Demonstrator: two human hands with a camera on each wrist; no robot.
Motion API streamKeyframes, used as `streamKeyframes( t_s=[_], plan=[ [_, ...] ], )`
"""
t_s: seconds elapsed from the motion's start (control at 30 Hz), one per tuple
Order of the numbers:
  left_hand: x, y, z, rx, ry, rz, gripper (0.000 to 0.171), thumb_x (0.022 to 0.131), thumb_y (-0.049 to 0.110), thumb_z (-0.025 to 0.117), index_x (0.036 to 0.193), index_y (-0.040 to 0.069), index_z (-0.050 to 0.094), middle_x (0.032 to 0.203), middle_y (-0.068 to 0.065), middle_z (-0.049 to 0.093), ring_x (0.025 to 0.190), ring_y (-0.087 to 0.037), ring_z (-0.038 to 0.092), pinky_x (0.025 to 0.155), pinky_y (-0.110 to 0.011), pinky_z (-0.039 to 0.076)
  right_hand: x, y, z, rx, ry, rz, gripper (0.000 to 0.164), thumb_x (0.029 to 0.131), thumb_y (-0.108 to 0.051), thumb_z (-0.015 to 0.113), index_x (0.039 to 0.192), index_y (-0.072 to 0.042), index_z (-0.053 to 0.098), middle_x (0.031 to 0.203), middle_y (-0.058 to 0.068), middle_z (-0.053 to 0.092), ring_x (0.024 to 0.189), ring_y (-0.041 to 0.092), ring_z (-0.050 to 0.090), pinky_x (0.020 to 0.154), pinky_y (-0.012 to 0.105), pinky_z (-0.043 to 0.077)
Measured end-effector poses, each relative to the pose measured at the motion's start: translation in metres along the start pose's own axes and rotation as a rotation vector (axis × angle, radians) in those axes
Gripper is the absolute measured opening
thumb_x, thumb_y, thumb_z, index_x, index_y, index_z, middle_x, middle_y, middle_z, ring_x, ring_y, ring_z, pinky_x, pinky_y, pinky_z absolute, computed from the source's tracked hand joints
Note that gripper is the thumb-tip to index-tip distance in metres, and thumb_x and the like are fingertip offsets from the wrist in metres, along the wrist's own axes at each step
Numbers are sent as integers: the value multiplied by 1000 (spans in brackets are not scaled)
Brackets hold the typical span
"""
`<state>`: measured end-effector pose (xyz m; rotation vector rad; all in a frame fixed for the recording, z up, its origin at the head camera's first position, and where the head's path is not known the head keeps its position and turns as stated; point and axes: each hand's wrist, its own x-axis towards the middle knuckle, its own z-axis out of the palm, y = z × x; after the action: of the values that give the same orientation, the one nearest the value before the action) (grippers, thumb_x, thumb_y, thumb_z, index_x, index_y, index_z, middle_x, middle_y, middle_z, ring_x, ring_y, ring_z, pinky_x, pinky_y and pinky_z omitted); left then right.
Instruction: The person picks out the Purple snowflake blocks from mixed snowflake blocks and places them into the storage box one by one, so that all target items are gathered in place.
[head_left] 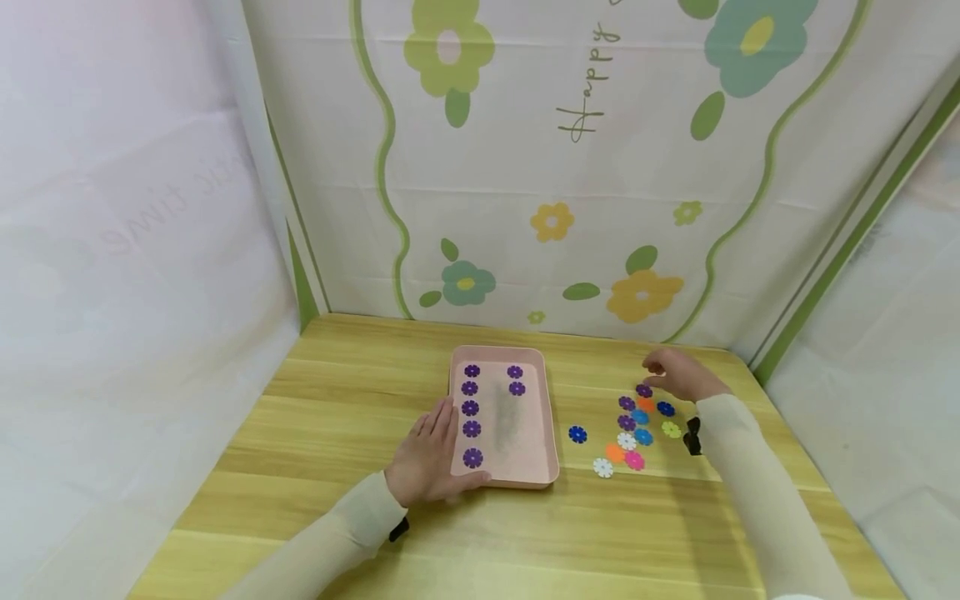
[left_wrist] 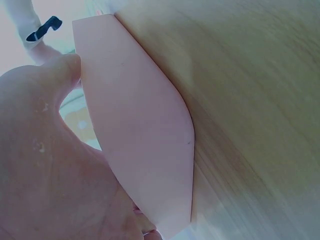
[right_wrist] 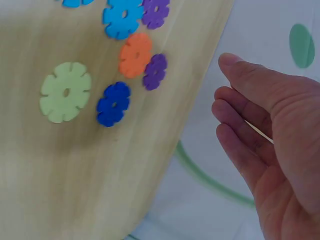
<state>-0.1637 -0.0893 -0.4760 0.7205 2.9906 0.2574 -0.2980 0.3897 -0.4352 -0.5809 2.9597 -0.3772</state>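
Note:
A shallow pink tray (head_left: 553,433) lies on the table, with a column of purple snowflake discs (head_left: 470,408) along its left side and two purple discs (head_left: 516,388) near its far right. My left hand (head_left: 426,457) rests at the tray's near-left corner, fingers extended along the left rim and thumb along the near rim. My right hand (head_left: 681,377) hovers just beyond the loose discs, holding nothing, with its fingers loosely bent in the right wrist view. Nearest to it is a purple disc (right_wrist: 155,72), close to an orange disc (right_wrist: 135,55) and a dark blue disc (right_wrist: 113,104).
Right of the tray lie more loose discs: a blue one (head_left: 577,434), white ones such as the near white disc (head_left: 602,467), a pink one (head_left: 634,460) and a yellow-green one (head_left: 671,429). A flower-printed cloth (head_left: 510,167) hangs behind the wooden table (head_left: 315,400).

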Motion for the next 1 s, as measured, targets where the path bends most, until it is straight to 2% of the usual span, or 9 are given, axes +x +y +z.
streamKeyframes(
  t_s=[0.17,0.4,0.67,0.83,1.0],
  plan=[
    [0,0,-2,2,-1,-1,122,89,84,56,163,-9,27,172,-29,25,159,-43,31,128,-53,35,-5,20,17,67,40,78,38,100,-12,72,127,14,67,120,33,71,106,44,70,94,60,59],
    [0,0,-1,4,-19,-11,122,89,85,55,163,-8,27,172,-28,25,160,-42,30,129,-53,34,-9,34,42,163,34,199,45,104,-19,69,133,14,63,124,32,69,111,45,68,94,58,60],
    [1,0,2,0,-26,-14,122,88,86,54,163,-7,27,173,-27,24,161,-42,29,129,-53,33,-2,33,58,136,31,236,43,102,-20,71,129,13,66,118,31,71,106,42,70,93,60,59],
    [2,-1,3,10,-24,-15,124,88,87,53,164,-7,26,173,-27,24,161,-42,29,130,-54,33,2,37,59,120,39,238,40,102,-19,70,126,12,68,116,30,72,101,39,71,91,59,60],
    [2,-1,3,19,-21,-17,124,88,87,53,164,-7,26,173,-27,24,161,-42,29,129,-53,34,7,39,57,152,37,243,35,100,-17,73,120,11,71,112,28,74,95,35,71,86,55,61]
  ],
)
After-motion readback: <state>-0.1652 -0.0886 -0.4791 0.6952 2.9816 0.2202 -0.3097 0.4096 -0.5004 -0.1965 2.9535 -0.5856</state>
